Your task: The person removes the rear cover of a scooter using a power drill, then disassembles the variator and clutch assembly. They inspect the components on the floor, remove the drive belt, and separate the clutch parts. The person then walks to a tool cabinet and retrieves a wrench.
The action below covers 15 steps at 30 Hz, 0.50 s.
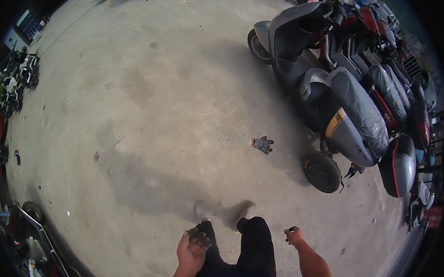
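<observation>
My left hand (192, 248) is raised in front of my left thigh, palm turned up. Its fingers bend loosely, their tips look blackened, and nothing lies in the palm. My right hand (293, 236) hangs out to the right of my legs, with fingers half curled and a little apart, dark at the tips. I see nothing held in it. Ahead on the concrete lies a grey work glove (263, 144) with a reddish cuff, out of reach of both hands. Beside it stands a grey scooter (339, 123) with plastic film over its seat.
More scooters (385, 92) are packed in a row to the right. The scooter's rear wheel (322, 172) and top box (398, 166) jut out near me. Motorbikes (19, 80) line the far left, and a metal-framed vehicle (41, 234) stands at lower left. Concrete floor (184, 86) stretches between.
</observation>
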Each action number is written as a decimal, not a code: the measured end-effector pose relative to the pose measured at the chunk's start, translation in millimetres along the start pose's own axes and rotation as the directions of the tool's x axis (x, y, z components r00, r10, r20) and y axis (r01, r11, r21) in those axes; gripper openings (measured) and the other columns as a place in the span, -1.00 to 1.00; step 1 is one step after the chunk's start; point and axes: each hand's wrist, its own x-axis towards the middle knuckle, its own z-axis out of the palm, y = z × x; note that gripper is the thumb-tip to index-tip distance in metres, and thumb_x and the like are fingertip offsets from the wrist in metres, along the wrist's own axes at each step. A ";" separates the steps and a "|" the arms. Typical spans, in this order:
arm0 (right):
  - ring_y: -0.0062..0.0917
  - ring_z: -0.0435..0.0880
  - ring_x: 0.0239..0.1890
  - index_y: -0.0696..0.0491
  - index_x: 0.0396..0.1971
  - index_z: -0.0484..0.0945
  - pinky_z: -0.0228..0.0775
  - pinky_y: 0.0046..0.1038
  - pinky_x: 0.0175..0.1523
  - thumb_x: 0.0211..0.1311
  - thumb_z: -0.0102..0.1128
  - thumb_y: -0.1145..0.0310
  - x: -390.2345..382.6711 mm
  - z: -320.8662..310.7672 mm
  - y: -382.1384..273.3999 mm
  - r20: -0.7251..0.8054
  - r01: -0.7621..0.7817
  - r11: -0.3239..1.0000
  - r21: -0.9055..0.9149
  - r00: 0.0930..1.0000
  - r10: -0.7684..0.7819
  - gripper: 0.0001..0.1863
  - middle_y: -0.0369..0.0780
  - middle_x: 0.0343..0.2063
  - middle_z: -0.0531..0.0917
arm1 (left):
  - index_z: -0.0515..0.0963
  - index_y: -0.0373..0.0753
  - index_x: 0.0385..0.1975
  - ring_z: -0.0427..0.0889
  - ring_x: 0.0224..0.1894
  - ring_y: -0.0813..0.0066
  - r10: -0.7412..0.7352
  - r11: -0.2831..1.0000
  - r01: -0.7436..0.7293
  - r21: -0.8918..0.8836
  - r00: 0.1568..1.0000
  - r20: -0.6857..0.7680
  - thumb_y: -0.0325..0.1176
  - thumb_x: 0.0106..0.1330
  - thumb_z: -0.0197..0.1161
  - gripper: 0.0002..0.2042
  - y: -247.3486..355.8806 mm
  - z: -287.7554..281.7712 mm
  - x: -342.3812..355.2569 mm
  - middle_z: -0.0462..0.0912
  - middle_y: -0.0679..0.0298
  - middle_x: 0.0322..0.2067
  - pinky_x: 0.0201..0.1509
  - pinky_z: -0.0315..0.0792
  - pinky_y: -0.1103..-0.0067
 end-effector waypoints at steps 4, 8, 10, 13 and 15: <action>-0.45 0.78 -0.50 0.21 -0.03 0.60 0.59 -0.38 -0.49 0.31 0.41 0.15 161.6 22.2 -51.4 -0.027 0.001 0.992 -0.126 1.000 -0.004 -0.56 -0.13 -0.46 0.75 | 0.56 -0.16 0.06 0.65 -0.12 0.21 -0.079 0.988 0.067 -0.141 0.994 -0.082 0.02 0.59 0.05 -0.62 -14.9 25.4 45.6 0.69 0.14 -0.14 0.04 0.52 0.22; -0.30 0.81 -0.32 0.05 0.18 0.56 0.63 -0.25 -0.06 0.27 0.37 0.11 336.6 65.3 -158.6 0.008 0.189 0.953 -0.238 0.981 -0.193 -0.46 -0.04 -0.35 0.79 | 0.47 -0.16 0.27 0.52 -0.15 0.28 -0.099 0.984 0.049 -0.171 0.949 -0.299 -0.03 0.40 0.36 -0.46 -67.8 53.2 102.1 0.58 0.21 -0.08 -0.06 0.46 0.31; -0.18 0.77 -0.11 -0.03 0.21 0.55 0.60 -0.21 0.05 0.26 0.35 0.14 412.0 87.2 -214.6 0.045 0.269 0.913 -0.305 0.962 -0.269 -0.47 -0.03 -0.24 0.77 | 0.48 -0.12 0.22 0.51 -0.16 0.28 -0.129 0.990 0.090 -0.108 0.890 -0.438 0.06 0.39 0.34 -0.47 -94.9 66.2 128.0 0.56 0.25 -0.14 -0.06 0.43 0.33; -0.06 0.68 0.11 -0.09 0.33 0.43 0.52 -0.13 0.23 0.29 0.32 0.14 500.7 121.1 -282.6 0.065 0.360 0.824 -0.438 0.927 -0.370 -0.38 0.07 0.00 0.69 | 0.47 -0.10 0.22 0.50 -0.14 0.29 -0.126 0.934 0.291 0.205 0.809 -0.574 0.04 0.39 0.35 -0.48 -127.8 72.5 161.4 0.56 0.25 -0.13 -0.06 0.43 0.32; -0.02 0.66 0.13 -0.11 0.37 0.39 0.50 -0.11 0.24 0.29 0.33 0.14 540.3 141.9 -311.1 -0.001 0.377 0.782 -0.496 0.900 -0.435 -0.35 0.06 -0.01 0.68 | 0.47 -0.13 0.20 0.48 -0.11 0.30 -0.112 0.951 0.242 0.191 0.850 -0.515 0.06 0.37 0.37 -0.47 -140.8 75.1 175.8 0.51 0.30 -0.17 -0.04 0.41 0.33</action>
